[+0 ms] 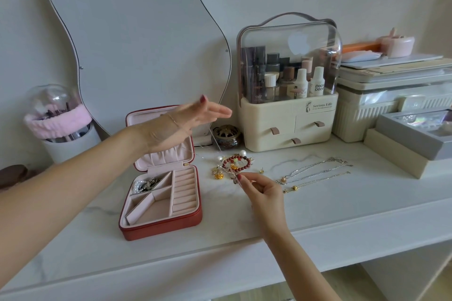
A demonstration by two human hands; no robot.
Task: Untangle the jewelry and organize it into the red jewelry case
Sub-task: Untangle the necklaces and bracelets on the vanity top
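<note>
So, my right hand [259,184] is down on the bench [318,205], fingers curled and pinching a thin silvery piece at the near edge of the tangled pile [232,166], which has a red bead bracelet [236,162], some pearls and gold bits in it. My left hand [193,117] is up in the air above the lid of the red jewelry case [161,203], fingers straight and relaxed, holding nothing that I can make out. The case sits open just left of the pile, with a few pieces already in its back-left compartment. Whatever I free has to travel left, so my guess is the left hand is better placed to drop it in. Three chains [315,173] lie separated to the right, running roughly left-right.
</note>
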